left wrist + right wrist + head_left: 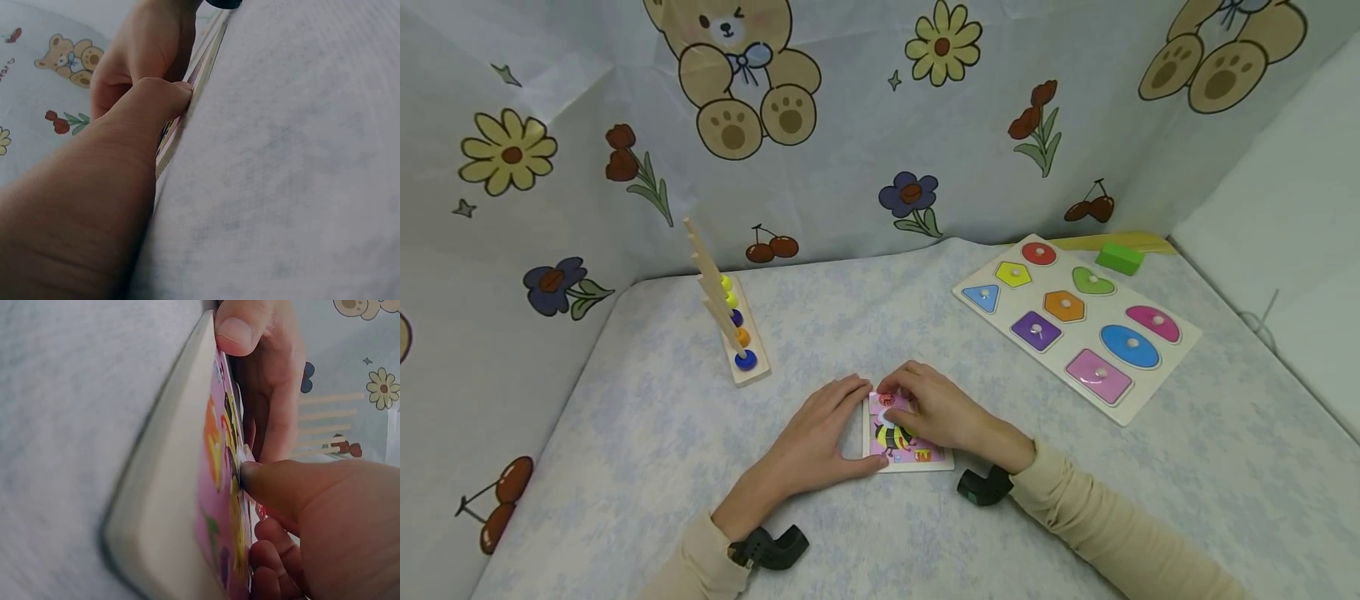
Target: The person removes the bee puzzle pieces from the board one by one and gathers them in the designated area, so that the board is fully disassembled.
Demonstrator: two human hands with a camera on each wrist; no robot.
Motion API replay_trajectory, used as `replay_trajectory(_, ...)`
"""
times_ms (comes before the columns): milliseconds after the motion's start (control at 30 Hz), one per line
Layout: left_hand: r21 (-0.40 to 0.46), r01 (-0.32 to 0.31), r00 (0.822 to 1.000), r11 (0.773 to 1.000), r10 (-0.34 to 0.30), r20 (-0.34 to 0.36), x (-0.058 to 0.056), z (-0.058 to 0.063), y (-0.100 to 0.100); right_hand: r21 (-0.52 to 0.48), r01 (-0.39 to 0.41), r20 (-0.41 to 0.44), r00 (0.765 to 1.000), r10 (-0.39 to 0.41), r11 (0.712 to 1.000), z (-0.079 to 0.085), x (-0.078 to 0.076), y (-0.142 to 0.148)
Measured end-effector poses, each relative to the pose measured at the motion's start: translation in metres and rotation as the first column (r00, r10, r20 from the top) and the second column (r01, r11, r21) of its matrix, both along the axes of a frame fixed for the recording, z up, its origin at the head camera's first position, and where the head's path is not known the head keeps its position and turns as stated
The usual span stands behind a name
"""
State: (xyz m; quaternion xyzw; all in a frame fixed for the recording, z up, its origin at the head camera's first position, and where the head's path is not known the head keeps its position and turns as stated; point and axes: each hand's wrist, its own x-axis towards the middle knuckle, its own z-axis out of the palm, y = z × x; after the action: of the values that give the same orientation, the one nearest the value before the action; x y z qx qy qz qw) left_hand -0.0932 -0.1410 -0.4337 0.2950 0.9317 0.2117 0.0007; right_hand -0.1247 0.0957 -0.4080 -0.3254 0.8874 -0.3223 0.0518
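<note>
Your bee jigsaw puzzle [897, 439], pink in a pale frame, lies flat on the cloth at the centre of your work, near you. The directions below are taken from it, with twelve o'clock pointing away from you.

Your left hand [816, 437] lies along the nine o'clock side, fingers extended and thumb set apart from them, its tip touching the seven o'clock corner. Your right hand [942, 410] reaches in from three o'clock with thumb and fingers curled together over the upper part; it seems to pinch a puzzle piece [887, 400] near eleven o'clock, though the fingers partly hide the contact.

The puzzle looks like thin board or wood: probably light, stiff and rather smooth, liable to slide if pushed. Steadying the frame by its rim should suit it. Small pieces are best pinched by opposite edges; forcing a tilted one could chip or bend its corner.

At ten o'clock, well apart, a bead-peg stand [751, 323] holds upright pegs and coloured beads. At two o'clock lies a knobbed shape puzzle board [1082, 333], with a green block [1120, 258] just beyond. None of these blocks you; your own fingers cover much of the puzzle. The black wrist camera [985, 486] at four o'clock sits close to its corner.
</note>
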Motion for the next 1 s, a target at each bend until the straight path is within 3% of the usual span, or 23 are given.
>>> replay_trajectory(733,0.004,0.01,1.0,1.0,-0.01,0.003,0.0008,0.0011,-0.0035,-0.012,-0.018,-0.04,0.999,0.017,1.0,0.0014,-0.0016,0.002)
replay_trajectory(1000,0.017,0.013,1.0,1.0,-0.013,0.026,0.0002,0.0008,-0.0023,-0.07,-0.004,0.015,1.0,0.005,0.998,0.0038,-0.0017,0.0084)
